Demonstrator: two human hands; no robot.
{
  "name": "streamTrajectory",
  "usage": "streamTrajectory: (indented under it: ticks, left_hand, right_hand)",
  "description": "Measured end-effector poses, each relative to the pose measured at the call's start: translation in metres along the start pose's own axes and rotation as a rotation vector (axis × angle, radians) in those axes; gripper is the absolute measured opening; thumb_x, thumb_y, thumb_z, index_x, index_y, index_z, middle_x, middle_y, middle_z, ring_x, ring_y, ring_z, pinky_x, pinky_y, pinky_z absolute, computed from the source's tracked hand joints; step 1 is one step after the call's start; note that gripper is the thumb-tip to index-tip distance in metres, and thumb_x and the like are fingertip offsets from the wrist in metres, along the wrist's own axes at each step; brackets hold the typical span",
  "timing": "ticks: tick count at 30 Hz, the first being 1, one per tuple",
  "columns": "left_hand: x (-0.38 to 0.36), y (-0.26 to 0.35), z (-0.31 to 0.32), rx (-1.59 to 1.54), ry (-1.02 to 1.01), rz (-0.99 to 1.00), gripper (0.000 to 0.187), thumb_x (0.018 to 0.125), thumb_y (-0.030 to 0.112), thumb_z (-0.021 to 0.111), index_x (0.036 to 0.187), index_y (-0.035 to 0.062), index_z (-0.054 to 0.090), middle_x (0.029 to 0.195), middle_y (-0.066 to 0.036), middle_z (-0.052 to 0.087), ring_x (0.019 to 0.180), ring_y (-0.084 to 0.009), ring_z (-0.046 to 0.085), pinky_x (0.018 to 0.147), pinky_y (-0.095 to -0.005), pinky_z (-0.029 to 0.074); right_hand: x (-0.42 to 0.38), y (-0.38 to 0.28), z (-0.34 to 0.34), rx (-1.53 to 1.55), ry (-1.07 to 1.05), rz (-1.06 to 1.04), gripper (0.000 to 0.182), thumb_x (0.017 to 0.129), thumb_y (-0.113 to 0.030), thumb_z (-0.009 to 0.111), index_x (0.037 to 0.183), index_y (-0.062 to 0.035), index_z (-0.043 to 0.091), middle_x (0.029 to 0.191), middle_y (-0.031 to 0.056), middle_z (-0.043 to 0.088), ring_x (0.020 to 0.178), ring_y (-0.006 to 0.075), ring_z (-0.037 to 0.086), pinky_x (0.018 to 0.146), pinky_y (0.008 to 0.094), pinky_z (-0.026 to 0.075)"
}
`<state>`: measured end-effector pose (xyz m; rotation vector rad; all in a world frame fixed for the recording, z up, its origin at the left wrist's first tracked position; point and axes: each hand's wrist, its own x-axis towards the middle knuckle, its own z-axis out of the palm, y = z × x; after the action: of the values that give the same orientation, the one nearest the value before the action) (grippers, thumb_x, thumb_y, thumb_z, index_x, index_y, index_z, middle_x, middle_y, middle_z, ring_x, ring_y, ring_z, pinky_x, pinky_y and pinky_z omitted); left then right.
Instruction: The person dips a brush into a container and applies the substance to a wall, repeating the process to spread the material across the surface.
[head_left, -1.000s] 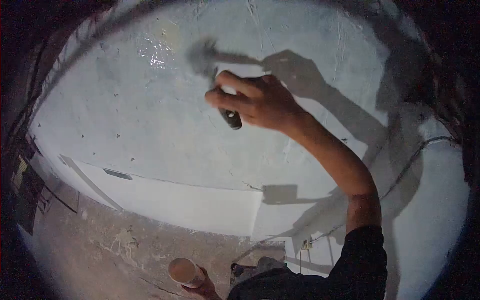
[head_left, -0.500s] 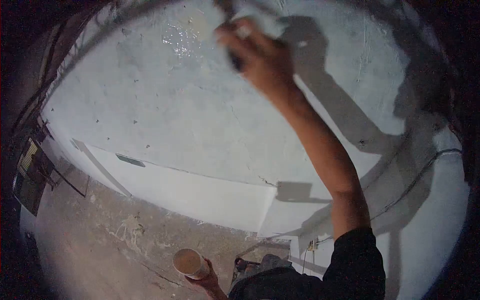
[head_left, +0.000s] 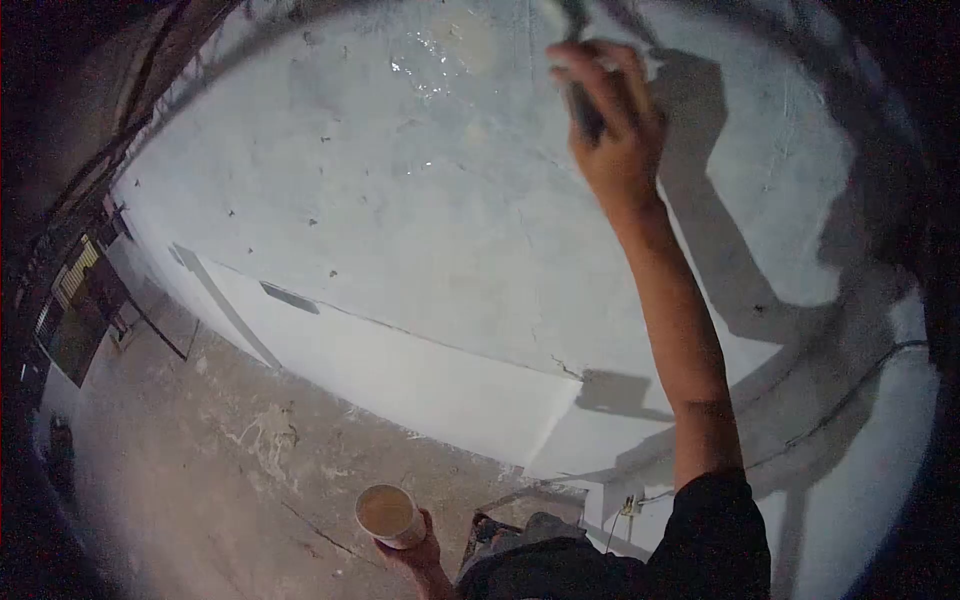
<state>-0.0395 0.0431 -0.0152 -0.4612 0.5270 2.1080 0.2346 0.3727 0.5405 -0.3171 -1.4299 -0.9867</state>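
Raised against the upper part of a pale grey wall (head_left: 430, 230), my right hand (head_left: 625, 130) is closed around the dark handle of a paintbrush (head_left: 586, 115). The brush head points up and is blurred near the top edge of the view. A glistening wet patch (head_left: 430, 65) lies on the wall to the left of the brush. Low down, my left hand (head_left: 420, 558) grips a light-coloured cup (head_left: 390, 515) from below and the side. Brownish liquid shows inside the cup, which is tilted slightly toward the camera.
A white lower band (head_left: 420, 370) runs along the wall above a stained floor (head_left: 300, 470). A small dark rectangular plate (head_left: 290, 297) sits on the band's upper edge. At right, a dark cable (head_left: 850, 388) crosses the wall. My arm casts a large shadow (head_left: 740, 250).
My right hand has moved right with the paintbrush, away from the wet patch. The whole view has shifted a little. My left hand still grips the cup.
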Motion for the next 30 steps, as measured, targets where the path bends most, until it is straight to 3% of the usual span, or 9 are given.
streamTrajectory:
  ticks: [2, 3, 10, 12, 17, 21, 26, 27, 30]
  left_hand:
    - [0.007, -0.001, -0.009, 0.011, -0.051, 0.020, 0.067, 0.090, 0.064, 0.055, 0.144, 0.0248, 0.053, 0.147, -0.005, 0.052, 0.132, -0.0350, 0.052, 0.101, -0.0600, 0.049]
    - [0.010, 0.000, -0.016, 0.026, -0.101, 0.038, 0.066, 0.091, 0.063, 0.056, 0.143, 0.0241, 0.054, 0.147, -0.005, 0.052, 0.132, -0.0354, 0.051, 0.102, -0.0599, 0.049]
    - [0.023, -0.003, -0.041, 0.040, -0.054, 0.076, 0.069, 0.089, 0.064, 0.059, 0.147, 0.0267, 0.048, 0.150, -0.005, 0.048, 0.136, -0.0344, 0.047, 0.103, -0.0601, 0.048]
    - [-0.006, -0.018, -0.005, 0.932, -0.085, 0.546, 0.074, 0.089, 0.064, 0.060, 0.151, 0.0294, 0.041, 0.152, -0.004, 0.044, 0.139, -0.0343, 0.044, 0.102, -0.0639, 0.047]
    - [0.026, -0.002, -0.041, 0.084, -0.131, 0.059, 0.081, 0.084, 0.070, 0.062, 0.151, 0.0292, 0.042, 0.152, -0.009, 0.041, 0.135, -0.0385, 0.044, 0.099, -0.0619, 0.050]
    - [0.025, -0.002, -0.038, 0.138, -0.119, 0.078, 0.076, 0.087, 0.071, 0.053, 0.151, 0.0313, 0.045, 0.154, -0.003, 0.046, 0.141, -0.0347, 0.044, 0.101, -0.0684, 0.045]
    - [0.000, -0.007, -0.007, 0.381, -0.138, 0.167, 0.086, 0.084, 0.054, 0.074, 0.154, 0.0281, 0.030, 0.159, -0.007, 0.028, 0.139, -0.0365, 0.039, 0.099, -0.0616, 0.052]
    - [-0.001, -0.008, -0.007, 0.464, -0.126, 0.231, 0.094, 0.081, 0.044, 0.083, 0.154, 0.0260, 0.026, 0.159, -0.009, 0.026, 0.140, -0.0356, 0.038, 0.098, -0.0607, 0.054]
    - [-0.029, 0.005, 0.048, 0.036, -0.149, -0.026, 0.115, 0.067, 0.019, 0.096, 0.154, 0.0207, 0.021, 0.155, -0.013, 0.029, 0.136, -0.0331, 0.042, 0.096, -0.0549, 0.057]
  right_hand:
    - [-0.028, -0.020, 0.005, 0.124, -0.634, 0.387, 0.034, 0.092, -0.019, 0.074, 0.123, -0.0260, 0.064, 0.100, 0.0038, 0.071, 0.077, 0.0255, 0.074, 0.060, 0.0382, 0.060]
    - [-0.040, -0.031, 0.006, 0.053, -0.652, -0.014, 0.026, 0.099, -0.026, 0.067, 0.125, -0.0254, 0.064, 0.096, 0.0059, 0.071, 0.083, 0.0262, 0.074, 0.062, 0.0384, 0.060]
    - [-0.013, -0.038, 0.052, 0.288, -0.409, -0.013, 0.035, 0.090, -0.003, 0.073, 0.119, -0.0209, 0.066, 0.112, 0.0031, 0.066, 0.089, 0.0249, 0.073, 0.069, 0.0421, 0.061]
    - [-0.001, -0.035, 0.060, 0.104, -0.335, 0.027, 0.042, 0.087, -0.002, 0.074, 0.123, -0.0231, 0.065, 0.114, 0.0020, 0.066, 0.089, 0.0254, 0.074, 0.070, 0.0417, 0.062]
    - [-0.029, -0.053, 0.113, 0.096, -0.357, -0.203, 0.058, 0.075, 0.001, 0.076, 0.127, -0.0239, 0.064, 0.123, -0.0028, 0.064, 0.078, 0.0201, 0.073, 0.061, 0.0329, 0.063]
    - [-0.027, -0.090, 0.140, 0.583, -0.780, -0.175, 0.021, 0.100, -0.021, 0.063, 0.119, -0.0156, 0.069, 0.122, 0.0014, 0.069, 0.094, 0.0220, 0.073, 0.076, 0.0383, 0.060]
    - [0.041, -0.062, 0.200, 0.340, -0.905, 0.266, 0.046, 0.103, -0.052, 0.053, 0.111, -0.0109, 0.072, 0.103, 0.0139, 0.074, 0.092, 0.0329, 0.072, 0.083, 0.0445, 0.055]
    - [0.032, -0.041, 0.244, 0.483, -0.363, 0.100, 0.043, 0.103, -0.051, 0.054, 0.110, -0.0126, 0.072, 0.102, 0.0115, 0.075, 0.091, 0.0311, 0.073, 0.080, 0.0437, 0.055]
    - [0.075, -0.035, 0.237, 0.396, -0.299, 0.010, 0.030, 0.103, -0.030, 0.055, 0.118, -0.0091, 0.070, 0.109, 0.0131, 0.074, 0.090, 0.0310, 0.072, 0.079, 0.0421, 0.057]
